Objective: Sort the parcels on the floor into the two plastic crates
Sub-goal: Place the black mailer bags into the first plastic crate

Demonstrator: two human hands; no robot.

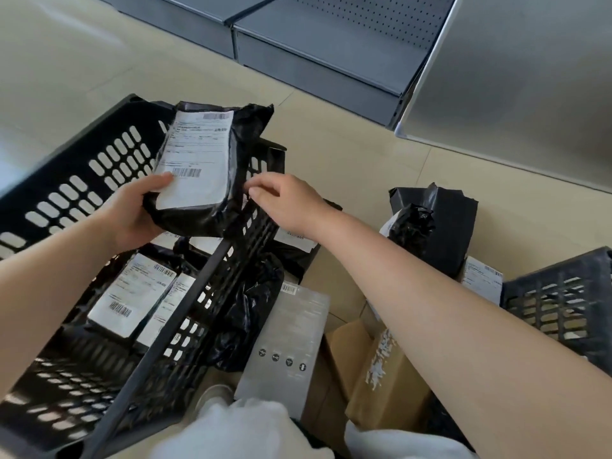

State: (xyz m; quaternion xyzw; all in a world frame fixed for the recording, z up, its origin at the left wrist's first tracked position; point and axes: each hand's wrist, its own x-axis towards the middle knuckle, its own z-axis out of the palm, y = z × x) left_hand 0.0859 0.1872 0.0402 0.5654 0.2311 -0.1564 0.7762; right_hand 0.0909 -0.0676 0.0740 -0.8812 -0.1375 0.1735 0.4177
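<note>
My left hand [132, 213] grips a black plastic parcel [238, 154] with a white shipping label by its lower left corner, held above the large black crate [99, 167] on the left. My right hand [284, 200] hovers at the parcel's right edge with fingers apart, touching or nearly touching it. Inside the crate lie labelled black parcels [132, 296]. A second black crate [559, 303] stands at the right edge. On the floor between the crates lie black bag parcels [443, 220], a grey flat box [291, 339] and a brown cardboard box [384, 379].
Grey metal shelving [324, 51] stands on the floor at the back, and a metal panel [516, 81] leans at the right. Beige tiled floor [66, 61] shows at the far left. My white trousers and shoe [215, 395] are at the bottom.
</note>
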